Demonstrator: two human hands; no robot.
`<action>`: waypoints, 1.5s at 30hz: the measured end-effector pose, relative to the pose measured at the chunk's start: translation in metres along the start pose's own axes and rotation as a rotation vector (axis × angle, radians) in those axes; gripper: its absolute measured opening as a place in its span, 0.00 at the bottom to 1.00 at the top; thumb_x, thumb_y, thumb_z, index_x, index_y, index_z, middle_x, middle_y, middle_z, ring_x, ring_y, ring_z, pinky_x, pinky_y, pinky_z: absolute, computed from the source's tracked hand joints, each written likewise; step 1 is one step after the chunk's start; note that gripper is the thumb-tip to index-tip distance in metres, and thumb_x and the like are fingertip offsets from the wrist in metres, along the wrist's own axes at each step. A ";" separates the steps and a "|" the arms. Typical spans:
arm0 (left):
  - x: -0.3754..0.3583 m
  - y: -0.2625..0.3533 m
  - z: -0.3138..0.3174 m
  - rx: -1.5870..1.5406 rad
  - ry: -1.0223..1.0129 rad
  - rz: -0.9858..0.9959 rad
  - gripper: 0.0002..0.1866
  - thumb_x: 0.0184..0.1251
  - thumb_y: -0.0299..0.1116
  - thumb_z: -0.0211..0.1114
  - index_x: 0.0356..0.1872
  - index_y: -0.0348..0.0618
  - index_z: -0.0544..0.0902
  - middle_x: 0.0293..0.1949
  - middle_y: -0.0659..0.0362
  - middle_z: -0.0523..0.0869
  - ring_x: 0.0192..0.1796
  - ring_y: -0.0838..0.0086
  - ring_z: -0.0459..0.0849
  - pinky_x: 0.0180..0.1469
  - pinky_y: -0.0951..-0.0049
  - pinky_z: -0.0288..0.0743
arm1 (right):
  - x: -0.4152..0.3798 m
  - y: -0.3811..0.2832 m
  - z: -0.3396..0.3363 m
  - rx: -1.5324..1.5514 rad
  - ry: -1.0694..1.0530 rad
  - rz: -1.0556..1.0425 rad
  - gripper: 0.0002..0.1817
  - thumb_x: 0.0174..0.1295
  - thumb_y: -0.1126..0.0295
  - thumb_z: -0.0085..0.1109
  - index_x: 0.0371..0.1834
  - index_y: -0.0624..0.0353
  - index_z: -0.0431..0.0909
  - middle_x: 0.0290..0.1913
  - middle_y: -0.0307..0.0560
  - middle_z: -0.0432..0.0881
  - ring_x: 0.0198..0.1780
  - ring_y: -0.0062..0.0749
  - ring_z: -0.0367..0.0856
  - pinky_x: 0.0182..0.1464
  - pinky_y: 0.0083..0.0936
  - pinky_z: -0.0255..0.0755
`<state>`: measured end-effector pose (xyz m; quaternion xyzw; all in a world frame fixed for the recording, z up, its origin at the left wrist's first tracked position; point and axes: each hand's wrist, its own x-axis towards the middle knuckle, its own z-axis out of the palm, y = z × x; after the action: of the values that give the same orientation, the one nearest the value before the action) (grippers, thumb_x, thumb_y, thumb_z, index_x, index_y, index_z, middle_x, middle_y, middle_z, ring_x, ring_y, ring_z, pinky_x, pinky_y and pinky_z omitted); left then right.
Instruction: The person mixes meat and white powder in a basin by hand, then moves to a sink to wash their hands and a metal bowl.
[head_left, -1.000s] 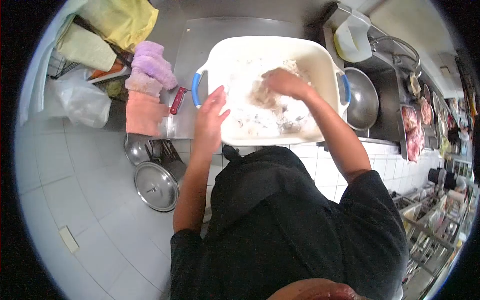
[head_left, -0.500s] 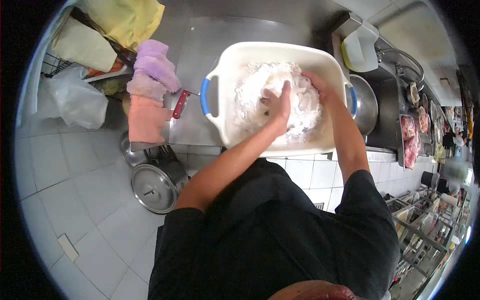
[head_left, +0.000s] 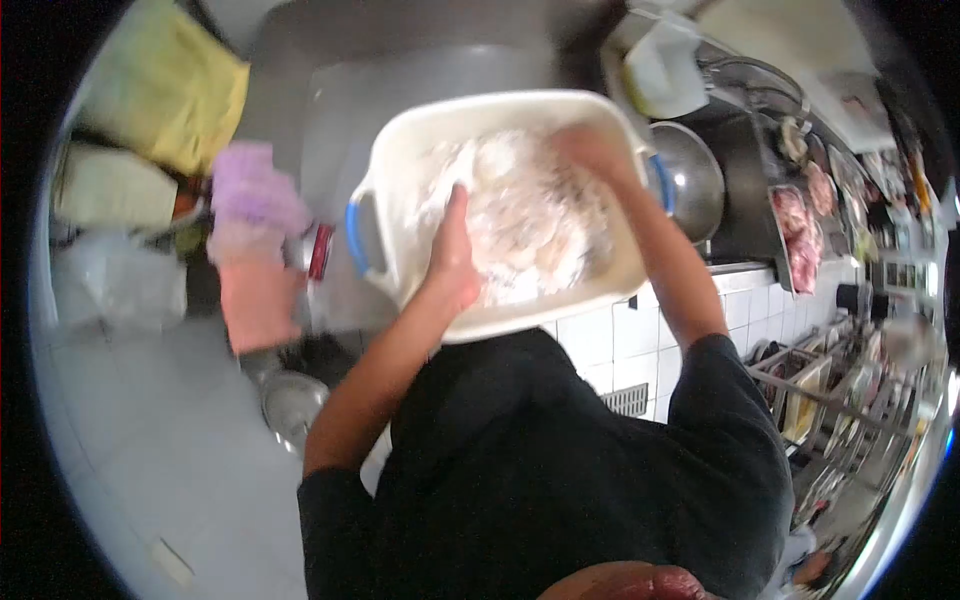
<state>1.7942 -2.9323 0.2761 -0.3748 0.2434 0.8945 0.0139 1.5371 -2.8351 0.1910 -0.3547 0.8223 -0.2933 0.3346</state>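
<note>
A cream basin (head_left: 400, 300) with blue handles stands on the steel counter in front of me. Inside lie pale pieces coated in white powder (head_left: 520, 225). My left hand (head_left: 455, 255) is at the basin's left side, beside the powdered pieces, with its thumb and fingers stretched out and nothing held that I can see. Over the upper right of the basin, my right hand (head_left: 585, 150) is smeared by motion at the edge of the powder, and its fingers cannot be made out.
Left of the basin are a red-handled knife (head_left: 321, 251), purple and orange towels (head_left: 258, 290) and a yellow bag (head_left: 190, 100). On the right are a metal bowl (head_left: 690, 180), a white jug (head_left: 668, 75) and a tray of raw meat (head_left: 797, 240). A pot lid (head_left: 293, 400) is below left.
The view has shifted, and the basin appears further left and tilted. My left hand has moved from the middle to the basin's left side. My right hand has moved toward the upper right wall.
</note>
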 end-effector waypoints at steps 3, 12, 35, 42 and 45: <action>0.037 -0.026 0.006 -0.029 -0.229 -0.016 0.42 0.62 0.70 0.38 0.71 0.53 0.55 0.71 0.56 0.59 0.71 0.56 0.57 0.64 0.29 0.34 | 0.001 0.077 0.020 0.916 0.112 -0.287 0.11 0.62 0.64 0.58 0.44 0.57 0.79 0.38 0.36 0.79 0.38 0.23 0.75 0.39 0.27 0.72; 0.103 -0.038 0.016 -0.166 -0.254 -0.015 0.47 0.60 0.73 0.37 0.70 0.46 0.54 0.68 0.53 0.60 0.69 0.58 0.59 0.70 0.54 0.51 | -0.064 -0.050 -0.004 0.592 -0.195 0.465 0.30 0.60 0.48 0.52 0.63 0.52 0.69 0.61 0.45 0.70 0.58 0.33 0.67 0.58 0.38 0.64; 0.109 -0.056 -0.014 -0.250 -0.392 -0.099 0.49 0.55 0.77 0.34 0.71 0.53 0.55 0.69 0.55 0.60 0.69 0.52 0.58 0.67 0.39 0.48 | -0.058 -0.009 0.034 0.501 -0.066 0.353 0.29 0.65 0.47 0.45 0.58 0.59 0.72 0.58 0.48 0.75 0.58 0.37 0.73 0.60 0.36 0.65; 0.007 -0.010 -0.028 -0.118 -0.139 -0.102 0.41 0.62 0.67 0.47 0.69 0.48 0.59 0.66 0.53 0.64 0.67 0.55 0.62 0.66 0.47 0.55 | -0.078 -0.065 0.036 0.121 -0.164 -0.182 0.27 0.67 0.53 0.42 0.62 0.62 0.68 0.63 0.57 0.69 0.64 0.47 0.66 0.68 0.36 0.54; 0.011 -0.026 -0.040 -0.008 -0.034 0.126 0.38 0.65 0.61 0.51 0.68 0.45 0.60 0.65 0.52 0.66 0.65 0.59 0.66 0.66 0.57 0.60 | -0.048 -0.017 0.025 0.438 -0.021 -0.138 0.26 0.62 0.57 0.52 0.59 0.65 0.71 0.50 0.51 0.80 0.46 0.35 0.79 0.49 0.27 0.73</action>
<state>1.8181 -2.9290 0.2341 -0.3434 0.2628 0.9008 -0.0396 1.5881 -2.8137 0.2045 -0.3322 0.7091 -0.4835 0.3913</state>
